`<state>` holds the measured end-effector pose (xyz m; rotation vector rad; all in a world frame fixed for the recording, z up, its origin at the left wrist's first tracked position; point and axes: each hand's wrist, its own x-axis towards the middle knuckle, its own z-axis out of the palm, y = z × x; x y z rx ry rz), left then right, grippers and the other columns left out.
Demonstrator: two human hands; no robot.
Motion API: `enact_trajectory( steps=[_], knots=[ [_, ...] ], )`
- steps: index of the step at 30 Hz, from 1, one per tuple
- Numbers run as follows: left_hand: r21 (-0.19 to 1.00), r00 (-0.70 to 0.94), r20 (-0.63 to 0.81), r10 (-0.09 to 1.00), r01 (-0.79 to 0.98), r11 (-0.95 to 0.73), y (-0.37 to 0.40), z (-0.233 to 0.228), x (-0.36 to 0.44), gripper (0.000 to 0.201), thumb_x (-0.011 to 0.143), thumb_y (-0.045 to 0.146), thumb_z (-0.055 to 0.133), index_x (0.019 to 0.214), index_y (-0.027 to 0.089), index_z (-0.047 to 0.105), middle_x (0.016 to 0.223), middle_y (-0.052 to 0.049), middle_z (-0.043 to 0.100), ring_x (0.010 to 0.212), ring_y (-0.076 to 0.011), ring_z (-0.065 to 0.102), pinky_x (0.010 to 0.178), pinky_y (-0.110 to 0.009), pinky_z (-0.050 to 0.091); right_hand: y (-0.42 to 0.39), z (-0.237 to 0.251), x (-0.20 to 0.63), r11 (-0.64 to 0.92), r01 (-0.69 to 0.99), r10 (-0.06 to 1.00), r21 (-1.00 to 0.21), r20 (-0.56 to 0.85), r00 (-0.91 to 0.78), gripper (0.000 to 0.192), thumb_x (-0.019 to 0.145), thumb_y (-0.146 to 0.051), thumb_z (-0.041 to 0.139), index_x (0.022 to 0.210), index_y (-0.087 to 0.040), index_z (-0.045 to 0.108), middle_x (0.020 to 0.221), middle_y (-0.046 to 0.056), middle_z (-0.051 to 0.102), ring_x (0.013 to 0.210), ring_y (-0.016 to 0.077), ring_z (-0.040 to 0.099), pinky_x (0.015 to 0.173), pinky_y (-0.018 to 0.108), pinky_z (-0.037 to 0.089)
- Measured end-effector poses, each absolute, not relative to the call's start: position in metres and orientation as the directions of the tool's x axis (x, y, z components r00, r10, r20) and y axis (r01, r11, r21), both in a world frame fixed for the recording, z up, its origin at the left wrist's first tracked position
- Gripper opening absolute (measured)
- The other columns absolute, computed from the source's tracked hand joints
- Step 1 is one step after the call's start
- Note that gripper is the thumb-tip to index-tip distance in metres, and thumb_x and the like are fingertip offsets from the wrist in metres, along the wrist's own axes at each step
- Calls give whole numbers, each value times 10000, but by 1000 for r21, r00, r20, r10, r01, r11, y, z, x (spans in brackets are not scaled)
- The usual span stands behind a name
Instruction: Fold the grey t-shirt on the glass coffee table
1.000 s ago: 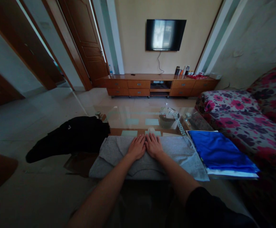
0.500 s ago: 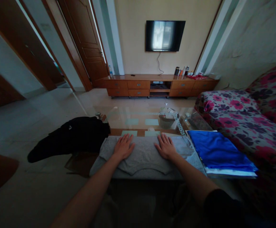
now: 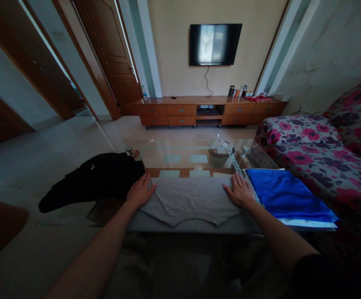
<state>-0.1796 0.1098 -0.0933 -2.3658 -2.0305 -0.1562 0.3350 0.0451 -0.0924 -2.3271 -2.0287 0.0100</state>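
**Two flat hands on a folded grey shirt**

Just left of the person's left hand (image 3: 140,191), a black garment (image 3: 93,180) lies crumpled on the glass table (image 3: 183,155). The left hand rests palm down, fingers spread wide, on the left end of a folded grey shirt (image 3: 191,201). The shirt lies between both hands, along the table's near edge. The right hand (image 3: 239,192) lies equally flat and open on the shirt's right end. Just right of that hand sits a folded blue cloth (image 3: 284,195), and beyond it a floral sofa (image 3: 317,145).
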Motion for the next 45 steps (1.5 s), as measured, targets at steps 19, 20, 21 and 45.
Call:
enact_trajectory(
  steps=[19, 20, 21, 45],
  knots=[
    [58, 341, 138, 930, 934, -352, 90, -80, -181, 667, 1024, 533, 256, 1623, 243, 217, 1677, -37, 243, 1548, -231, 207, 1238, -445, 205, 48, -98, 341, -316, 942, 940, -114, 96, 327, 1005, 922, -776, 81, 1622, -61, 171, 1686, 188, 103, 1544, 324, 130, 1216, 470, 138],
    [54, 353, 137, 926, 930, -363, 90, -80, -182, 664, 1023, 537, 258, 1618, 244, 238, 1678, -32, 240, 1551, -233, 193, 1241, -447, 194, 47, -98, 341, -309, 944, 941, -111, 106, 321, 997, 926, -772, 79, 1622, -66, 181, 1685, 186, 110, 1545, 320, 130, 1216, 468, 140],
    [46, 370, 135, 919, 924, -379, 89, -80, -184, 654, 1022, 538, 261, 1611, 253, 263, 1679, -22, 238, 1554, -232, 181, 1246, -450, 180, 47, -99, 342, -307, 946, 941, -108, 117, 318, 986, 931, -765, 76, 1621, -70, 192, 1684, 185, 122, 1545, 315, 132, 1215, 465, 143],
    [132, 418, 206, 885, 884, -449, 82, -63, -180, 340, 949, 382, 491, 1204, 174, 573, 1246, -137, 594, 1115, -273, 592, 1033, -416, 442, 47, -100, 339, -185, 979, 962, -81, 188, 197, 735, 1023, -568, 181, 1580, -103, 297, 1636, 166, 297, 1514, 279, 225, 1226, 468, 149]
  ],
)
